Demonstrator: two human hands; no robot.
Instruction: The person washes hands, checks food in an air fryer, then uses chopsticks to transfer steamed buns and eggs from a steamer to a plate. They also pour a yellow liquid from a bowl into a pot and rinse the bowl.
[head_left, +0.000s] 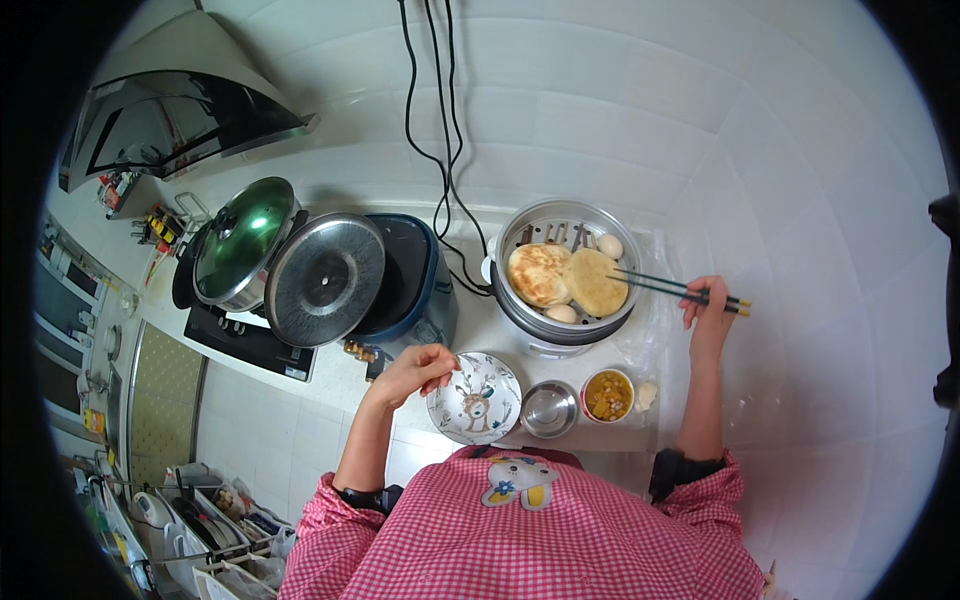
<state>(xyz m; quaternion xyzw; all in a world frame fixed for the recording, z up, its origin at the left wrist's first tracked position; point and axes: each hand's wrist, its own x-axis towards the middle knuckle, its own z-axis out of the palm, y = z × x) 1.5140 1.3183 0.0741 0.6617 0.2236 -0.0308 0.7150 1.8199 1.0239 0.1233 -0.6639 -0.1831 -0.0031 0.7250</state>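
A pair of dark green chopsticks (660, 282) with gold-coloured ends is held in my right hand (707, 300). Their tips reach over the pale round flatbread (596, 283) in the metal steamer (634, 238). That flatbread overlaps a browned flatbread (536, 271). One egg (610, 246) lies behind them and another egg (561, 313) in front, on the slotted steamer floor. At the left rim of a white plate with a deer print (484, 390) is my left hand (417, 375), fingers curled. Whether it grips the rim cannot be made out.
Before me stand a metal bowl (549, 409) and a cup of yellow soup (608, 396). Left of the steamer, a metal lid (325, 280) leans on a dark blue appliance (409, 300). Further left is a glass-lidded pot (247, 244). Black cables (448, 180) hang behind; a tiled wall (810, 315) rises at right.
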